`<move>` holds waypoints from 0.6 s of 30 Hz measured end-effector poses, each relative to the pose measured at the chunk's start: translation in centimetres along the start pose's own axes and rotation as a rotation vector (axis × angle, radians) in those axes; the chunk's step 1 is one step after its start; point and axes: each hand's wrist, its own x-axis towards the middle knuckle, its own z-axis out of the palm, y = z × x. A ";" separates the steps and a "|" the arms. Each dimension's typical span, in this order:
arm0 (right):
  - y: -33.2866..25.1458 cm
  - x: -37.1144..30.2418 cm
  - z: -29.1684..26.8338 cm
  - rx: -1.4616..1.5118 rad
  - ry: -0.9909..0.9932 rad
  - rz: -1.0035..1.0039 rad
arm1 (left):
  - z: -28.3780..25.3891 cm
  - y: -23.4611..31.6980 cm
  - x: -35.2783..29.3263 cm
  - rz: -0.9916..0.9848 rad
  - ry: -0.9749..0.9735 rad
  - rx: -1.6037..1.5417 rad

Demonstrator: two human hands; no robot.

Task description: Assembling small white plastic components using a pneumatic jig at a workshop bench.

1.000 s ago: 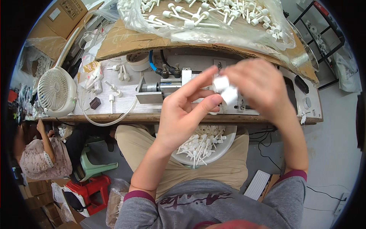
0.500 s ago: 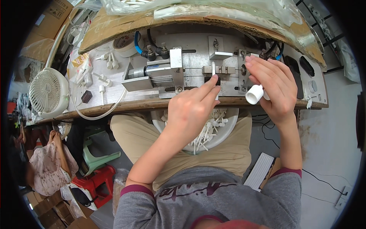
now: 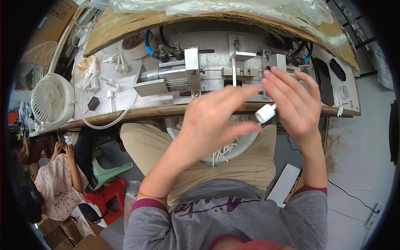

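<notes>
My left hand (image 3: 214, 125) is in front of the clamp fixture, blurred, its thumb and fingers apart with nothing between them. To its right my right hand (image 3: 296, 106) is raised with fingers stretched forward. A white plastic piece with a cup-shaped head (image 3: 266, 113) juts from under it, its stem held at the palm side; the thumb is hidden. A white plastic stick (image 3: 233, 73) stands in the notched metal block (image 3: 249, 72) of the bench fixture, below a small metal plate (image 3: 242, 56). A bowl (image 3: 246, 146) of similar white pieces sits on my lap, partly behind my left hand.
A pneumatic cylinder (image 3: 160, 75) lies left of the block. Loose white parts (image 3: 121, 64) and a white fan (image 3: 52, 100) are at the bench's left. A phone (image 3: 323, 81) lies at the right. Cardboard (image 3: 166, 31) overhangs the back. Another person (image 3: 62, 183) sits at far left.
My left hand has pulled back from the stick in the block, and its thumb has spread. The cup-headed piece at my right hand has shifted left and tilted.
</notes>
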 end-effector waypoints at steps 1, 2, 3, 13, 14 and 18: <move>-0.6 0.1 0.0 0.008 -0.015 -0.001 | -0.2 0.8 -0.1 0.008 0.004 -0.181; -1.0 0.2 0.1 0.015 -0.030 -0.001 | -0.9 1.8 -0.1 -0.011 -0.046 -0.206; -1.3 0.4 0.3 -0.006 -0.011 -0.008 | -1.0 2.0 -0.4 -0.037 -0.040 -0.246; -0.1 -0.7 -0.8 -0.094 0.247 0.160 | 0.1 -0.7 -1.4 0.028 0.047 0.346; -0.1 -0.9 -1.0 -0.040 0.271 0.168 | 0.4 -1.4 -1.5 0.064 0.010 0.439; -0.1 -1.5 -1.4 0.101 0.295 0.181 | 1.2 -2.0 -0.6 0.073 0.000 0.567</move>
